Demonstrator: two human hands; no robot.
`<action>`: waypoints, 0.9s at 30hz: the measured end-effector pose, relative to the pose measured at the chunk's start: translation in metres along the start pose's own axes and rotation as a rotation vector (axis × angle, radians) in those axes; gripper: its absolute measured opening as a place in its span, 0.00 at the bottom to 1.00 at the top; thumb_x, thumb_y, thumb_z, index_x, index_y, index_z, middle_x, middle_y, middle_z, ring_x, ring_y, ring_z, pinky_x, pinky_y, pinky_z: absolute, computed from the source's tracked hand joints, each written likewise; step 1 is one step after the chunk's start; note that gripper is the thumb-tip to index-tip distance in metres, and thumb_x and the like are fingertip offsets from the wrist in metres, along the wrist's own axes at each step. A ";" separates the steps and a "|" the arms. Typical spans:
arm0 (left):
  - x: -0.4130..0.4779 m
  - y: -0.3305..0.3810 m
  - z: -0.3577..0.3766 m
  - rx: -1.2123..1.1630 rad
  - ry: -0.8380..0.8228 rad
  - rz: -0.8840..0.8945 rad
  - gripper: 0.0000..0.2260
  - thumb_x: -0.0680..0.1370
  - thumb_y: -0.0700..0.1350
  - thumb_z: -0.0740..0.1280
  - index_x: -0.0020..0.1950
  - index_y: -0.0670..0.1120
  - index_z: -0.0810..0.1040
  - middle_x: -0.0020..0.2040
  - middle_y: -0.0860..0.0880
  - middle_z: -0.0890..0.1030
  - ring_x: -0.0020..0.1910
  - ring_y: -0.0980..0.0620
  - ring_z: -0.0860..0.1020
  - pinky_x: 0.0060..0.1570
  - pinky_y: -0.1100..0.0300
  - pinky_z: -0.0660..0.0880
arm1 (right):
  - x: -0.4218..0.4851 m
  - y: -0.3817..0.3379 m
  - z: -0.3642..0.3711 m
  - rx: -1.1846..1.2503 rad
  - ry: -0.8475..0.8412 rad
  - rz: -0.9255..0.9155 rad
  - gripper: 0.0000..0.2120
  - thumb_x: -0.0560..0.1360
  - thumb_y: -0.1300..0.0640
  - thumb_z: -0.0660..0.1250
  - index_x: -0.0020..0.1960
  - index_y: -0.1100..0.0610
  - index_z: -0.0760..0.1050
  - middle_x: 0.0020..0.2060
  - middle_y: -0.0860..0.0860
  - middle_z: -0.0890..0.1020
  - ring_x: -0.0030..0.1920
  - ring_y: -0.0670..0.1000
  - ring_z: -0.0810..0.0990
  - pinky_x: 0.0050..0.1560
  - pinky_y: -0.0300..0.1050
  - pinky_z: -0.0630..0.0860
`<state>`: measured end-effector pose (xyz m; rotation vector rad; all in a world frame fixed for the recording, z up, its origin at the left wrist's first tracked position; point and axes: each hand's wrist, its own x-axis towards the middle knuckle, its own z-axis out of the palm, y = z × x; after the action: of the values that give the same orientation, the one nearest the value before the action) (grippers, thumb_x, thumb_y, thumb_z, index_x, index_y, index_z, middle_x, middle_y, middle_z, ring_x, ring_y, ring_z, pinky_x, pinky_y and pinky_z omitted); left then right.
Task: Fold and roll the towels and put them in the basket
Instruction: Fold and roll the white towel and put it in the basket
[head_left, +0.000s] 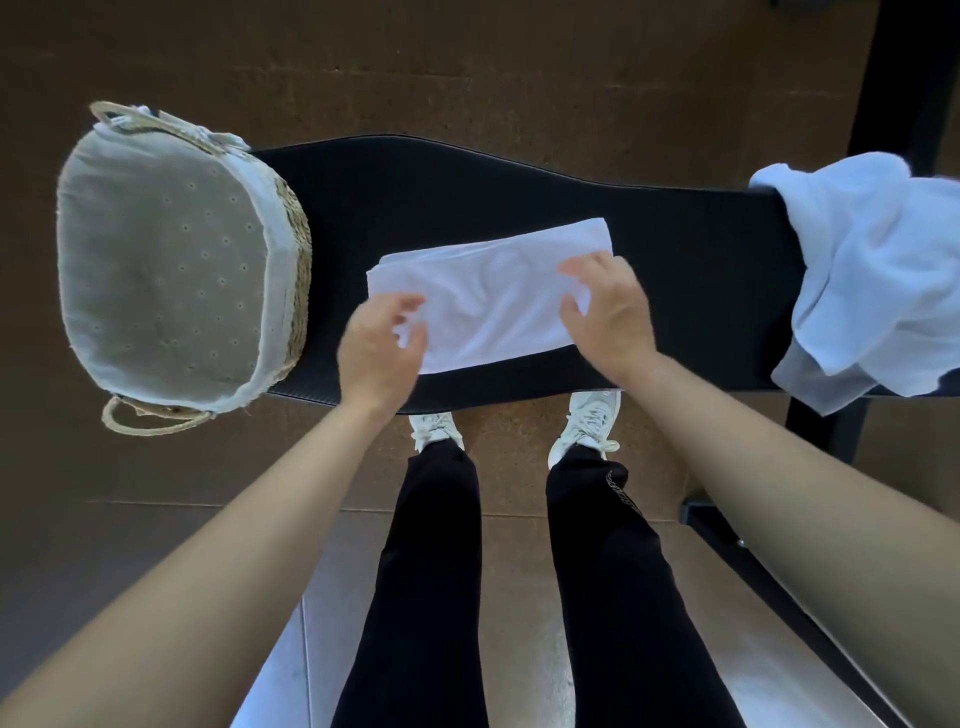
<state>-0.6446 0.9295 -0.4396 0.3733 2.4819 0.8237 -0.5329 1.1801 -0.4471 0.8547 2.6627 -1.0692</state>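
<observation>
A folded towel (488, 296), white and oblong, lies flat at the centre of a black bench top (519, 182) in front of me. My left hand (376, 353) is at the towel's seven o'clock corner, fingers curled; the view is blurred there, but thumb and fingers appear to pinch the cloth. My right hand (610, 317) is at the towel's three o'clock end, fingers and thumb curled round its edge. At nine o'clock a woven basket (293, 260) with a pale cloth liner stands on the bench end, close to the towel. At three o'clock a heap of loose towels (872, 270) hangs over the far end.
</observation>
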 end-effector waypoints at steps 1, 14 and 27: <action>-0.001 0.004 0.007 0.063 -0.055 0.102 0.13 0.78 0.43 0.71 0.63 0.48 0.81 0.59 0.50 0.82 0.55 0.48 0.79 0.53 0.50 0.79 | -0.002 -0.001 0.006 -0.086 -0.048 -0.082 0.19 0.73 0.66 0.69 0.64 0.58 0.79 0.61 0.55 0.79 0.59 0.57 0.76 0.59 0.52 0.77; 0.063 0.010 0.021 0.525 -0.287 0.245 0.25 0.79 0.49 0.69 0.75 0.62 0.69 0.79 0.50 0.62 0.67 0.41 0.67 0.54 0.49 0.74 | 0.028 0.005 0.001 -0.478 -0.201 -0.028 0.32 0.74 0.52 0.74 0.75 0.46 0.66 0.80 0.54 0.60 0.72 0.62 0.63 0.63 0.59 0.70; 0.017 0.019 0.046 0.609 -0.234 0.319 0.33 0.77 0.57 0.72 0.80 0.55 0.64 0.81 0.49 0.62 0.69 0.39 0.67 0.59 0.46 0.72 | 0.014 0.011 -0.001 0.093 -0.079 0.536 0.29 0.72 0.55 0.77 0.67 0.51 0.66 0.60 0.52 0.75 0.62 0.55 0.75 0.61 0.54 0.77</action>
<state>-0.6323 0.9734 -0.4659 1.0313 2.4300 0.0928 -0.5380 1.1934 -0.4573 1.4027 2.1364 -1.0559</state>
